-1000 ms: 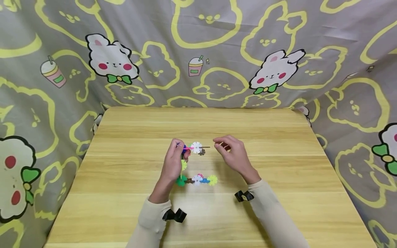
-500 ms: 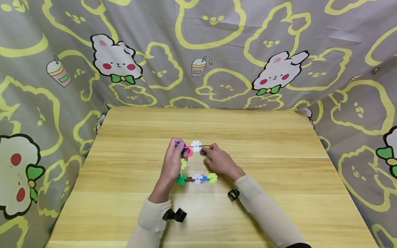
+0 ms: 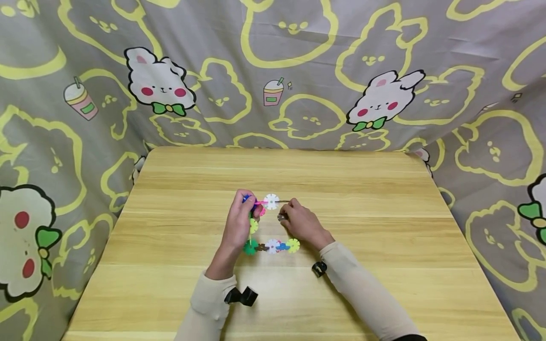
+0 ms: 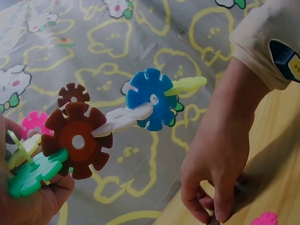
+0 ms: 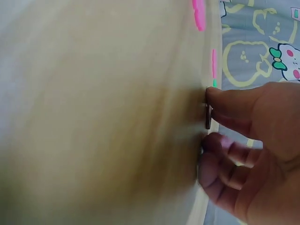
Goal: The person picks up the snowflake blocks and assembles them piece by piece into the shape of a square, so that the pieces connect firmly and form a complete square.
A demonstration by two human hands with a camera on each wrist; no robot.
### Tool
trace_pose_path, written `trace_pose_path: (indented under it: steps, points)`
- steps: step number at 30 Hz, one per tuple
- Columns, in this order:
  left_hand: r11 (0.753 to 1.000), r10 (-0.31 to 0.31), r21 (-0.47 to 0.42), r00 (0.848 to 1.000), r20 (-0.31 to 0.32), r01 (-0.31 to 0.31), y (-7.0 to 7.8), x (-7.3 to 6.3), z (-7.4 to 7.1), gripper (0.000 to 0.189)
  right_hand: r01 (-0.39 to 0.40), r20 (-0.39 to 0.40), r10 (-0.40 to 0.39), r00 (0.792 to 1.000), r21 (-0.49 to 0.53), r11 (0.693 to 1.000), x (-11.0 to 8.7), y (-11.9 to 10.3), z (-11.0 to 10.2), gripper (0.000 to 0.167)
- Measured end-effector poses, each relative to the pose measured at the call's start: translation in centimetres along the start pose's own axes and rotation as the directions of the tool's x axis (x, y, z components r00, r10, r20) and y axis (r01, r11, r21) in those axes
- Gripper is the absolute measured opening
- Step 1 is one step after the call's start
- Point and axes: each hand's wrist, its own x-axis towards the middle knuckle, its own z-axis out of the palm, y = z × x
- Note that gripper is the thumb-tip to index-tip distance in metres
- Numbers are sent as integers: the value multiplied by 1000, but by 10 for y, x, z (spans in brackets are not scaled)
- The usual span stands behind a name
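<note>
My left hand (image 3: pixel 239 220) grips a chain of notched plastic flower discs, raised above the table. One arm runs from a green disc (image 4: pixel 37 173) through brown (image 4: pixel 77 140), white (image 4: pixel 123 119) and blue (image 4: pixel 150 99) to yellow (image 4: pixel 187 85). The other arm carries a white disc (image 3: pixel 271 201) and an edge-on brown disc (image 3: pixel 282 201). Lower down, my right hand (image 3: pixel 303 220) pinches a loose dark brown disc (image 3: pixel 281 217) at the tabletop, between thumb and fingers. The right wrist view shows that brown disc (image 5: pixel 208 117) edge-on by the thumb.
Loose pink pieces lie on the wooden table (image 3: pixel 362 199); one pink disc (image 4: pixel 265 219) is beside the right hand, another pink piece (image 5: pixel 199 14) farther along. A patterned grey curtain (image 3: pixel 307 71) hangs behind and at both sides.
My right hand has come down and left to the loose brown disc and taken hold of it. That disc has shifted slightly toward me. The left hand stays nearly still with the chain.
</note>
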Motion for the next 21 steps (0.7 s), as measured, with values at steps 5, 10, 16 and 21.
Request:
trace_pose_path:
  steps: [5, 10, 16, 21]
  points:
    - [999, -17, 30, 1000, -2, 17, 0, 0, 1, 15, -27, 7, 26, 1000, 36, 999, 0, 0, -2, 32]
    - [999, -26, 27, 1000, -7, 27, 1, -1, 2, 14, -79, 63, 74, 995, 71, 994, -3, 4, -5, 31]
    - [999, -39, 20, 999, -1, 39, 0, -2, 3, 14, -69, 0, 71, 997, 245, 967, -13, 11, -16, 7]
    - [999, -41, 15, 999, 15, 40, -1, -1, 4, 14, 7, -152, 87, 984, 532, 847, -29, 11, -45, 11]
